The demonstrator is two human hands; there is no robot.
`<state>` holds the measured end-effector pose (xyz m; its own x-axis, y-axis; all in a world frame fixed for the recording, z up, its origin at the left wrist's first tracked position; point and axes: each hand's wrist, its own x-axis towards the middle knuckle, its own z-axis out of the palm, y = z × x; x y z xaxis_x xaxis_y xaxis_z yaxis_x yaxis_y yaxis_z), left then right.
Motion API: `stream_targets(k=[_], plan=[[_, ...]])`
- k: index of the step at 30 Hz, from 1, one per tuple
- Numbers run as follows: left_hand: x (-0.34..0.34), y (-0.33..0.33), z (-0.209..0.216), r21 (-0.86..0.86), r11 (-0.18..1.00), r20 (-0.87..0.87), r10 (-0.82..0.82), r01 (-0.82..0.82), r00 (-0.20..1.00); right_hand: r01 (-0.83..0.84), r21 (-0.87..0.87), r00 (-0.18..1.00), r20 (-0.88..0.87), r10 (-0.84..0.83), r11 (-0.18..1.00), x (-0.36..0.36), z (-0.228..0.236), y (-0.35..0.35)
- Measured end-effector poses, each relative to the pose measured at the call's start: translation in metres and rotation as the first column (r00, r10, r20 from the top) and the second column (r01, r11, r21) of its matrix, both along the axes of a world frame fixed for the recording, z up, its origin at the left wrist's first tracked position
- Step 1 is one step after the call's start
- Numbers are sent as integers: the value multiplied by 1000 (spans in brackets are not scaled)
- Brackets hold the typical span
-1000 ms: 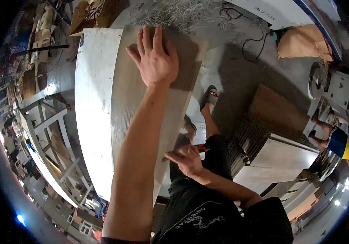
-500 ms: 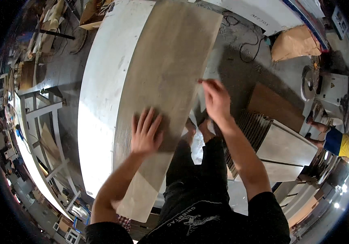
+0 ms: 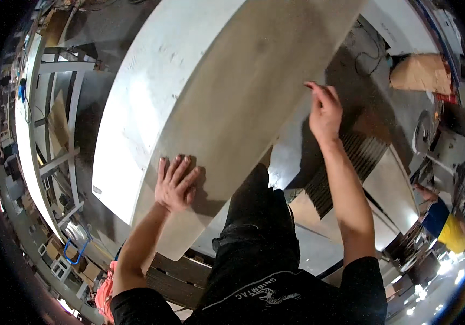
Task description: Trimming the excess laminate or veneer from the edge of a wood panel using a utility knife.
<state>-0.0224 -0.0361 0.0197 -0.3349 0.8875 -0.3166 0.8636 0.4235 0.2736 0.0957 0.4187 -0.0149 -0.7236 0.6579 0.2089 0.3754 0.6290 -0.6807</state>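
Note:
A long grey-brown board point(image 3: 254, 81) lies slantwise over a white tabletop point(image 3: 135, 108), its near end reaching toward my body. My left hand point(image 3: 177, 185) rests on the board near its close end, palm down with the fingers spread. At the board's right edge is my right hand point(image 3: 325, 111), its fingers curled and the fingertips drawn together by the edge. A small reddish tip shows at these fingers; whether it is a fingertip or a small held piece I cannot make out.
To my right, a stack of boards point(image 3: 346, 168) shows dark ridged ends, with pale panels point(image 3: 389, 187) beside it. A brown paper sheet point(image 3: 422, 73) lies at the far right, near a dark cable point(image 3: 370, 59). A white frame point(image 3: 73, 108) stands left; a person in yellow point(image 3: 453, 234) is at right.
My view has turned, so the board now slants more to the right. My right hand is farther along the board's right edge; my left hand is closer to the board's near end.

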Motion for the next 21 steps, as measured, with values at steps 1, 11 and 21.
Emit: stream_targets(k=[1,11,21], plan=[[-3,-1,0,68,998,-18,0,1,1000,-45,19,999,-14,45,999,5,4,-25],[17,10,-2,271,962,-110,5,25,994,-92,-49,994,-61,89,995,112,-4,-276],[22,-5,-15,319,945,-231,0,75,973,-77,-141,996,-49,70,987,181,14,-487]])
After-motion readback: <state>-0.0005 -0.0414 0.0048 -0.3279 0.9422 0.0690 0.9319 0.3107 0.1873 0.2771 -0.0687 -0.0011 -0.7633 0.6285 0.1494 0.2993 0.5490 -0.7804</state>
